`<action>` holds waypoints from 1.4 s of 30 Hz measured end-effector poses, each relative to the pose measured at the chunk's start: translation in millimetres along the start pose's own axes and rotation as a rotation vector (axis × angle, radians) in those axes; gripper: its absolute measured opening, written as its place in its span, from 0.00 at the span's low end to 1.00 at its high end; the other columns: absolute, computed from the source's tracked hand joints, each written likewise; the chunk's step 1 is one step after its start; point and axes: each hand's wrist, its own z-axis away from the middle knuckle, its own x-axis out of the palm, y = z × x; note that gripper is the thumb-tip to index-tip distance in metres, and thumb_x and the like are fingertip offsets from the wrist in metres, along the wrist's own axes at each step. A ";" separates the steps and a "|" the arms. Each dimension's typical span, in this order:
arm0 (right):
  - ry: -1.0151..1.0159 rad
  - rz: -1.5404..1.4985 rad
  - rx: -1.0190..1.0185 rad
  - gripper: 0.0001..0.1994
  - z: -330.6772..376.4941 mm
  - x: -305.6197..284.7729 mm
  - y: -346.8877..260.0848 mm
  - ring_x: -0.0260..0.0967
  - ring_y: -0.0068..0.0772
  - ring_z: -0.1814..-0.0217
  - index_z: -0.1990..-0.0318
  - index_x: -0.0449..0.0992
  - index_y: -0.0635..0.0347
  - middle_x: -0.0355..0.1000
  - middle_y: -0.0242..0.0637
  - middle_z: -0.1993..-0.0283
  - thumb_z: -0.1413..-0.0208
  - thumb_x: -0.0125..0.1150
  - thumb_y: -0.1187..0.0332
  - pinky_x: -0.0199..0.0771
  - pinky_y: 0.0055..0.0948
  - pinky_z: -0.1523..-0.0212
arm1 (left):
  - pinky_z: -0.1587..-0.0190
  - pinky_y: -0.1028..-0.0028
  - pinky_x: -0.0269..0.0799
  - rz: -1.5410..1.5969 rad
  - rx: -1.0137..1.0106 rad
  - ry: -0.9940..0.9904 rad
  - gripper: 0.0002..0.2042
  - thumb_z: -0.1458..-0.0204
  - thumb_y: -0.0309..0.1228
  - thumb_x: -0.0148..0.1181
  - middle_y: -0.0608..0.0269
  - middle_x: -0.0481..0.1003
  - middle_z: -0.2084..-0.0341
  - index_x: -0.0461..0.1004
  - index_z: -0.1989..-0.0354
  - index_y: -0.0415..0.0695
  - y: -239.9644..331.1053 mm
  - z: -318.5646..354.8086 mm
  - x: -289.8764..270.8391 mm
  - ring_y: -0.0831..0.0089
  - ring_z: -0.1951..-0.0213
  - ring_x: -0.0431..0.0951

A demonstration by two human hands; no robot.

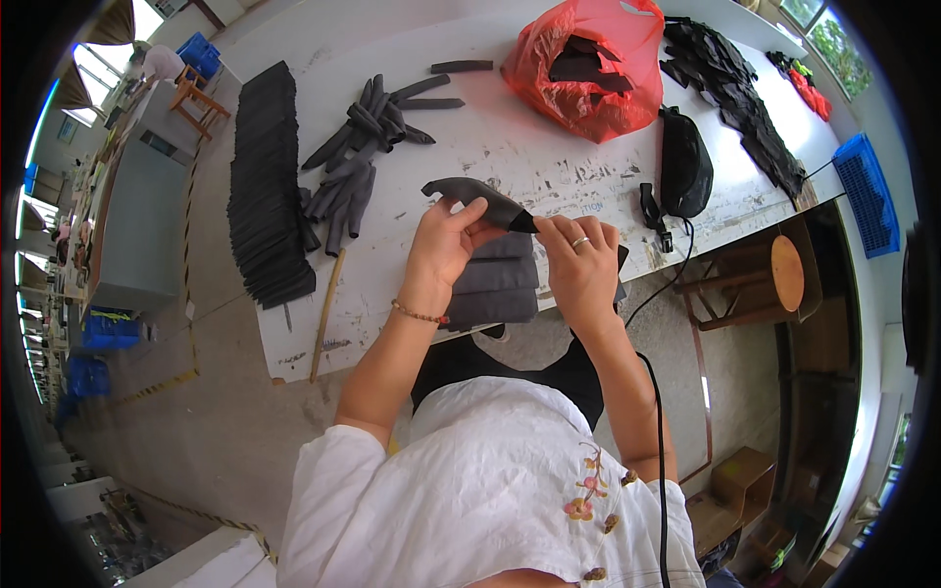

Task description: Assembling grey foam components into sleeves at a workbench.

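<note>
Between my two hands, above the table's near edge, is a dark fabric tube [487, 202], its far-left end curling down. My left hand [453, 235] is closed round its middle, thumb on top. At the tube's right, narrower black end, my right hand [576, 257] pinches with thumb and fingers; a ring is on one finger. Just below the hands lie several flat dark fabric pieces [495, 279], stacked and overlapping at the edge. A loose heap of similar rolled tubes [377, 122] spreads to the left of my hands.
A long row of stacked dark pieces [265, 176] lines the left side, with a wooden stick [328, 314] beside it. A red plastic bag [627, 93], a black pouch [684, 162] and a dark pile [730, 93] occupy the right. A stool [786, 274] stands below; a black cable [659, 421] hangs near my right arm.
</note>
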 end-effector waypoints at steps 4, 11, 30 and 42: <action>0.040 -0.002 -0.004 0.15 -0.3 8.3 -10.4 0.68 0.32 0.60 0.55 0.76 0.56 0.73 0.28 0.59 0.53 0.64 0.71 0.63 0.36 0.56 | 0.56 0.65 0.80 -0.104 0.144 0.001 0.20 0.47 0.19 0.58 0.49 0.75 0.61 0.59 0.48 0.35 -8.0 19.1 21.4 0.61 0.59 0.79; -0.062 -0.400 0.140 0.28 3.6 16.0 -43.5 0.65 0.49 0.56 0.43 0.63 0.60 0.67 0.46 0.54 0.54 0.66 0.73 0.64 0.42 0.56 | 0.50 0.67 0.72 0.024 0.119 -0.122 0.15 0.40 0.35 0.56 0.51 0.78 0.63 0.68 0.53 0.37 -8.4 26.0 33.3 0.66 0.55 0.78; -0.182 -0.480 0.056 0.14 5.3 2.8 -22.4 0.70 0.49 0.61 0.60 0.68 0.60 0.68 0.45 0.58 0.54 0.65 0.77 0.72 0.40 0.65 | 0.45 0.65 0.69 0.209 0.141 -0.185 0.13 0.39 0.38 0.52 0.46 0.78 0.59 0.72 0.62 0.39 -37.3 31.1 35.5 0.63 0.52 0.77; -0.197 -0.533 0.045 0.07 8.0 -19.6 -5.7 0.69 0.44 0.70 0.64 0.71 0.64 0.70 0.44 0.61 0.49 0.63 0.80 0.69 0.34 0.71 | 0.53 0.66 0.74 0.208 0.310 -0.076 0.15 0.39 0.38 0.54 0.54 0.78 0.65 0.70 0.55 0.38 0.3 26.9 41.0 0.64 0.59 0.79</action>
